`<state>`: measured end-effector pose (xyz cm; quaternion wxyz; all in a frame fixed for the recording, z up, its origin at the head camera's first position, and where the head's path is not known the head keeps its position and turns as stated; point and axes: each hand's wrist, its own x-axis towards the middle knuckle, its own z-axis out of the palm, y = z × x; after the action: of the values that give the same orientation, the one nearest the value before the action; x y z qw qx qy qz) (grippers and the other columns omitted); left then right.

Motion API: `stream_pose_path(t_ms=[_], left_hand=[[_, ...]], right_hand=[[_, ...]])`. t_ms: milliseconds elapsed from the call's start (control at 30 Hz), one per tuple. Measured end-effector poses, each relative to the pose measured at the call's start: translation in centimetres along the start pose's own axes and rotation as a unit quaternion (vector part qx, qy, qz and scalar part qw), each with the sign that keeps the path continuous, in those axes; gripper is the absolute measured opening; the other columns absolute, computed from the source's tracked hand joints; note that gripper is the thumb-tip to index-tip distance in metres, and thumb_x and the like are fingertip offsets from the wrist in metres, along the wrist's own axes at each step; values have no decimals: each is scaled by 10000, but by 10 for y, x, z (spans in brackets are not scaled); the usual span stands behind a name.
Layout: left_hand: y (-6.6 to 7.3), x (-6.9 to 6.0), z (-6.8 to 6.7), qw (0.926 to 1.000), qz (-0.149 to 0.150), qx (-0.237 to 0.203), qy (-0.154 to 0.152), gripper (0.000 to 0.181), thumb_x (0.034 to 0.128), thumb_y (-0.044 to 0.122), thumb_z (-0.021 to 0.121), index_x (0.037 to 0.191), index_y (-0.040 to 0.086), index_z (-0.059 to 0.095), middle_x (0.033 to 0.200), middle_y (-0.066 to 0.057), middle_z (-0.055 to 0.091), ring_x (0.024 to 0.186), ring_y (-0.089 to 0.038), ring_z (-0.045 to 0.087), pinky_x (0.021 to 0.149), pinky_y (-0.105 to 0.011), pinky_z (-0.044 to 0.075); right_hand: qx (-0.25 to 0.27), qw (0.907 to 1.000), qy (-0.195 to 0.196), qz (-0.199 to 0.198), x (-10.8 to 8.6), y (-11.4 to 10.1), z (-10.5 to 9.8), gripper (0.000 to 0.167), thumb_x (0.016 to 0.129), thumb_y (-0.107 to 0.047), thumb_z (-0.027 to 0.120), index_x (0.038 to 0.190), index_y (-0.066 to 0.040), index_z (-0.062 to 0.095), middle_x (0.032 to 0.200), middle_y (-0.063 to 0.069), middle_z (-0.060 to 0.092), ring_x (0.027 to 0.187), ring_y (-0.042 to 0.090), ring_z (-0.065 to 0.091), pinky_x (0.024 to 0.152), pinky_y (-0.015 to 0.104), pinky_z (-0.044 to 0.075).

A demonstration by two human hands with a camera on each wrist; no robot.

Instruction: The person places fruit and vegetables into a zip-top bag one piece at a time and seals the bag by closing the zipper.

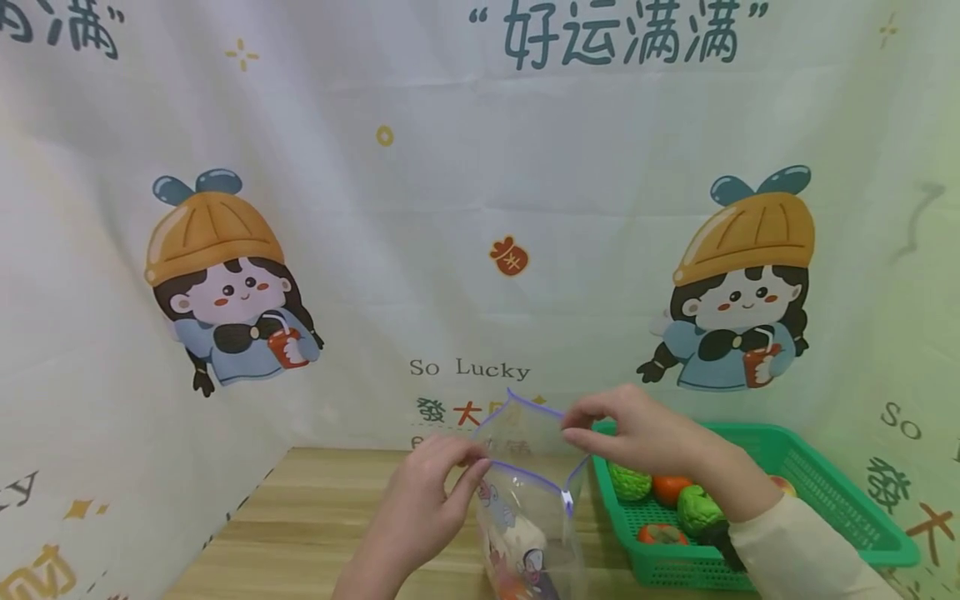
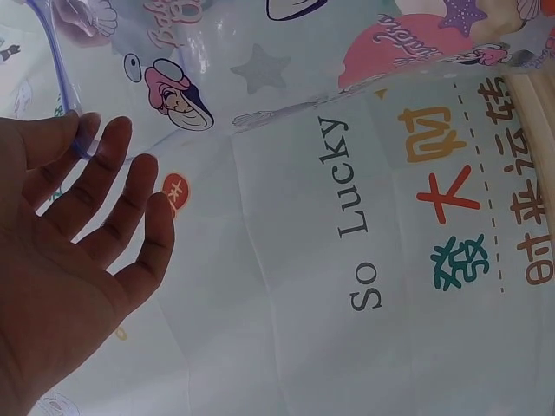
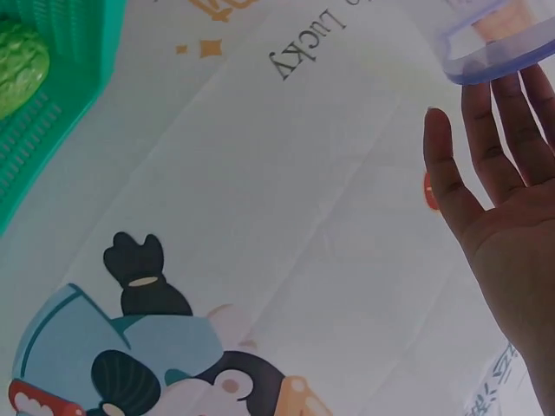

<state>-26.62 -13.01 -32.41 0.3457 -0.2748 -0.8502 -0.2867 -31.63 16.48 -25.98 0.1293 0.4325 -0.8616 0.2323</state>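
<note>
Pinching a clear printed zip bag (image 1: 525,533) by its near-left rim (image 1: 525,473) with the left grip (image 1: 431,492), closed thumb to fingertip; pinching the far-right rim with the right grip (image 1: 637,429), likewise nearly closed. Held at the tabletop (image 1: 300,517), mouth parted, just left of a green basket (image 1: 660,570) of produce (image 1: 699,510). Seems to be at the step of spreading the mouth; probably calls next for a steady hold on both sides. Hard to tell print from contents. Wood-grained below; screened behind and at both sides by pale cloth (image 1: 375,275) with cartoon figures (image 1: 236,283) and lettering (image 1: 648,33).
</note>
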Motion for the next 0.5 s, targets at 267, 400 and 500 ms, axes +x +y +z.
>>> stream_pose_path(t_ms=[267,400,500], left_hand=[[-1,-2,-2,10000,-30,3,-11,74,981,157,766,990,230,755,962,143,734,950,6,639,877,-283,604],[-2,-2,-2,10000,70,7,42,98,969,140,778,977,233,751,950,150,731,938,5,636,862,-282,601],[-2,-3,-1,9999,137,4,98,116,964,130,782,974,240,746,945,159,728,929,8,631,853,-277,598]], right_hand=[[-304,9993,152,127,0,32,-5,112,1054,-210,676,1016,-184,778,941,-114,756,882,9,653,828,310,598],[-482,9974,-198,506,-1,62,-6,127,1043,-207,682,938,-187,752,840,-107,717,755,9,597,700,247,540],[-640,9901,-620,1084,-6,88,-6,141,1035,-188,666,912,-175,733,804,-76,695,707,34,568,662,244,505]])
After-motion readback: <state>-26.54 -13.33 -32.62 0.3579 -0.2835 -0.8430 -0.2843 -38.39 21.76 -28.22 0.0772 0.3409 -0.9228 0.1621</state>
